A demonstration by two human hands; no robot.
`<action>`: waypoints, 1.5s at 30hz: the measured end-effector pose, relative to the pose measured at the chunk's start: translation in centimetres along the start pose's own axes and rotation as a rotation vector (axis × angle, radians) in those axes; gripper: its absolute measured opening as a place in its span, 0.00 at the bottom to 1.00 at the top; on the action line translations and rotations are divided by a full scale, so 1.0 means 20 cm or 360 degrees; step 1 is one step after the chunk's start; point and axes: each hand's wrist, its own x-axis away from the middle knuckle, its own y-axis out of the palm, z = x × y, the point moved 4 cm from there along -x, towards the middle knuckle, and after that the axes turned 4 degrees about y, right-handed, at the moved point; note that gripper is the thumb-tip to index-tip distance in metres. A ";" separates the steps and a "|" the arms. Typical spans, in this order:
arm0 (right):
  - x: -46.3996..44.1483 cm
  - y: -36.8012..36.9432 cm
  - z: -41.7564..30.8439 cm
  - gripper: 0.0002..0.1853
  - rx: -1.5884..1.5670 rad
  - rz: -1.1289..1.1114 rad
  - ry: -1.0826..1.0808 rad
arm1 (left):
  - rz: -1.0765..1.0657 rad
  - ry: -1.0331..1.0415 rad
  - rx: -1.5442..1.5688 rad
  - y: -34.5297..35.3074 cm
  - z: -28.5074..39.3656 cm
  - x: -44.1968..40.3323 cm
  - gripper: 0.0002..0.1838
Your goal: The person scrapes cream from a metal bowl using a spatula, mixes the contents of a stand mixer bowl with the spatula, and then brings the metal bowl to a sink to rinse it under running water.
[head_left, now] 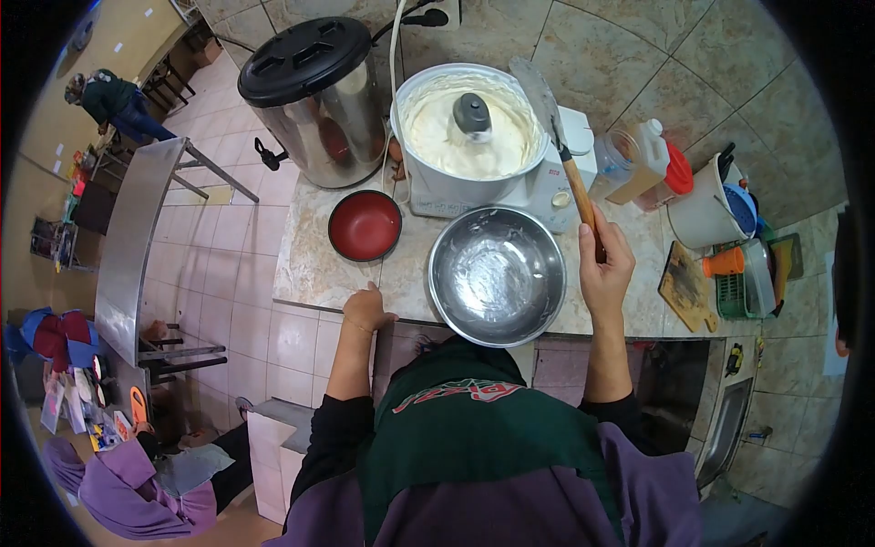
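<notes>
My right hand [606, 264] grips the wooden handle of a spatula [567, 164], whose metal blade leans over the right rim of a white mixer bowl [428, 189]. Whipped white cream [437, 137] fills much of that bowl, around a grey central hub [472, 113]. Below it sits a steel bowl [497, 273] with pale smears inside, close to my right hand. My left hand [366, 308] rests at the counter's front edge, its fingers curled in and nothing visible in them. A red bowl with a dark rim [365, 225] stands just beyond it.
A steel urn [324, 128] stands at the counter's back left. Bottles [651, 146], a white bucket [697, 219], an orange cup [724, 263] and a wooden board [685, 287] line the right. Across the aisle are a metal table [137, 237] and two people [137, 483].
</notes>
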 end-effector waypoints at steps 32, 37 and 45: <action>0.00 0.05 -0.04 0.17 0.0016 -0.0048 0.0017 | 0.0064 0.0072 0.0047 -0.01 0.00 -0.01 0.51; -0.02 0.06 -0.03 0.17 -0.0010 -0.0052 0.0009 | 0.0010 0.0063 0.0087 -0.02 0.00 -0.01 0.51; -0.05 0.05 -0.02 0.16 0.0005 -0.0067 0.0050 | -0.0063 0.0113 0.0054 -0.02 0.01 -0.03 0.55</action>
